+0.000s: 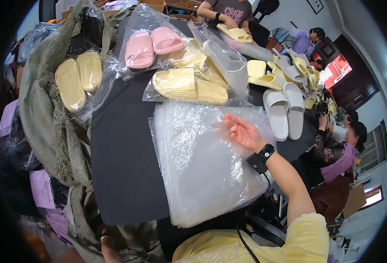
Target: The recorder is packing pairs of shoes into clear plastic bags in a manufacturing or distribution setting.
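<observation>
My right hand (pixel 243 132) hovers over or rests on a stack of clear plastic bags (pixel 202 175), palm turned up, fingers apart and loosely curled, with nothing in it. At the lower left, my left hand (pixel 107 245) shows only in part, with a ring on a finger, beside a sack's cloth; its fingertips are hidden. Just beyond the bags lies a bagged pair of yellow slippers (pixel 189 85). A bagged pair of pink slippers (pixel 154 46) lies farther back. To the right of the stack sits an unbagged pair of pale grey-white slippers (pixel 284 109).
An open woven sack (pixel 44 96) flanks the black table (pixel 123 166) on the left, with bagged yellow slippers (pixel 78 81) at its mouth. More loose slippers (pixel 298 65) pile up at the far right. Across the table a person (pixel 230 15) holds a yellow slipper; others sit at right.
</observation>
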A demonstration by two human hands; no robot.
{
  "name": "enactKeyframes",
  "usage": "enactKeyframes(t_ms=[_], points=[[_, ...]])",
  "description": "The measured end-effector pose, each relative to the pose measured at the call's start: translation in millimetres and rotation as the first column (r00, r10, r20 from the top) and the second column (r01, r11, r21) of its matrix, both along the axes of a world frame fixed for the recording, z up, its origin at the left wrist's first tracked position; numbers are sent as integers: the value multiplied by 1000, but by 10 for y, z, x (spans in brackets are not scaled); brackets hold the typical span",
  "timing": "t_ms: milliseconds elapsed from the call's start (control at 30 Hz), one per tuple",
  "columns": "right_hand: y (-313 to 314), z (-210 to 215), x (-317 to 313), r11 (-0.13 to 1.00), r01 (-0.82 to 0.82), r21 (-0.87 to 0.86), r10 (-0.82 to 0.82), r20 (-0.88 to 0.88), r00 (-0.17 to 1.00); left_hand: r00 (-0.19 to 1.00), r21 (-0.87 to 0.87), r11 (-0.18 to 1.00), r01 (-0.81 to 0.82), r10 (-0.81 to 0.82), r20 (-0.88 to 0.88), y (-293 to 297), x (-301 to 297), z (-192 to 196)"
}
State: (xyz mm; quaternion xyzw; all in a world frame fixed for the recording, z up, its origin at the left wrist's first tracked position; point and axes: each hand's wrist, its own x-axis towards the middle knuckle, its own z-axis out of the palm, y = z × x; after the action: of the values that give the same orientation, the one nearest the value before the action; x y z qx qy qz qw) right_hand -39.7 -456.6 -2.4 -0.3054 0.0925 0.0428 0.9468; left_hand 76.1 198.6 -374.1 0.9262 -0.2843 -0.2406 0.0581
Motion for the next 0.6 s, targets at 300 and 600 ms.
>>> enactKeyframes(t_ms=[300, 600], points=[[19, -30, 76, 1000, -17, 9, 17, 32, 999, 987, 177, 972, -156, 159, -5, 593, -110, 119], [-8, -96, -15, 998, 44, -49, -43, 23, 999, 990, 299, 952, 68, -101, 98, -114, -10, 2374]])
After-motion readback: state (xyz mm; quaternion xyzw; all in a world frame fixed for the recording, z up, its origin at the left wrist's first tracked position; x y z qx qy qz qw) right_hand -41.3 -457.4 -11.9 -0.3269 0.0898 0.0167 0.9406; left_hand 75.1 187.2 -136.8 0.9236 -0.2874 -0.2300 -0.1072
